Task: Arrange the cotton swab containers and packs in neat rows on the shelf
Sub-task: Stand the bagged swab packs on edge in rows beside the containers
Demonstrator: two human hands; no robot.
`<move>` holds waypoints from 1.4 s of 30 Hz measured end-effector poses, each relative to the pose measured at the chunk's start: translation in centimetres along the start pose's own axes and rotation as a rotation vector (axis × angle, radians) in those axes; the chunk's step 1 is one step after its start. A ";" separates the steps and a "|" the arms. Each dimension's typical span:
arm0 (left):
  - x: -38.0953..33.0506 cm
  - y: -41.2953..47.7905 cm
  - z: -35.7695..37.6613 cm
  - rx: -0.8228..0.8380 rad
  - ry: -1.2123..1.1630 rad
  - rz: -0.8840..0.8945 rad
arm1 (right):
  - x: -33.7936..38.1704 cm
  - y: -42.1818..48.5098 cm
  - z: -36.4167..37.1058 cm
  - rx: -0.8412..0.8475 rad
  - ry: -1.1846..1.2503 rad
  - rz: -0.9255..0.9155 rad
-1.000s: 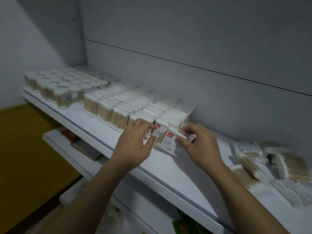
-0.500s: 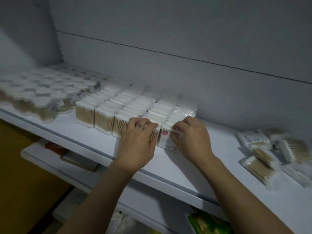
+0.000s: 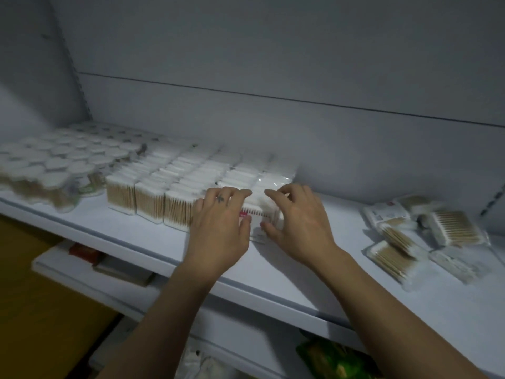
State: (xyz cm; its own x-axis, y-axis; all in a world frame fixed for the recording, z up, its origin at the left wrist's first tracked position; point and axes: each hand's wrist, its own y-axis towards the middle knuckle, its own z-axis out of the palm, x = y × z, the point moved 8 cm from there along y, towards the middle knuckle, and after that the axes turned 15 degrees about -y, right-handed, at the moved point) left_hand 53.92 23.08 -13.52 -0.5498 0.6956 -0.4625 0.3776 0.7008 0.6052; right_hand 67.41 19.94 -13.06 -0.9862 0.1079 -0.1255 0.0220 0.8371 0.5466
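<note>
Left hand point(image 3: 218, 228) lies with its fingers nearly straight across the white tops at the front right corner of the rows point(image 3: 169, 184), the thumb set against the front face of the pack point(image 3: 258, 214). The right hand point(image 3: 297, 222) arches over the same pack from the other side. Its thumb touches the labelled face low down and its fingers curl above the top edge; whether those fingertips touch the pack I cannot tell.

The pack sits between the two hands, at the near right end of the rows, touching its neighbours on the left and behind. It stands upright on the shelf point(image 3: 287, 272) with its broad labelled face toward the camera. A red mark shows at its left edge beside the left thumb. Its sticks run vertically, cotton tips up, and its width runs along the shelf front.

The rows stand the same way, sticks vertical, lined up from the shelf front back to the wall point(image 3: 273, 132). Left of them stand blurred round containers point(image 3: 57, 170), white lids up. Well apart on the right, loose packs point(image 3: 410, 239) lie flat and overlapping, their sticks pointing different ways.

Below are a lower shelf point(image 3: 54, 266) and a green packet point(image 3: 336, 359).
</note>
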 end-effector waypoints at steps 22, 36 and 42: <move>-17.5 -1.6 20.4 0.293 -0.241 0.021 | -25.0 -11.2 1.9 0.333 0.183 0.017; -16.6 -1.7 18.0 0.080 -0.386 -0.099 | -25.1 -11.4 -1.6 -0.023 0.839 0.218; -16.7 -1.8 16.9 -0.009 -0.354 -0.101 | -24.6 -11.4 -0.9 0.037 1.008 0.225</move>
State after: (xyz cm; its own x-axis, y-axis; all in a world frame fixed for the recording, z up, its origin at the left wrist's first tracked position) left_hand 75.05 12.83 -17.88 -0.2910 0.6359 -0.7148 0.3272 0.7682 0.5502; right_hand 91.25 7.22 -15.44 -0.6375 -0.2220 0.7378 0.2109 0.8708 0.4442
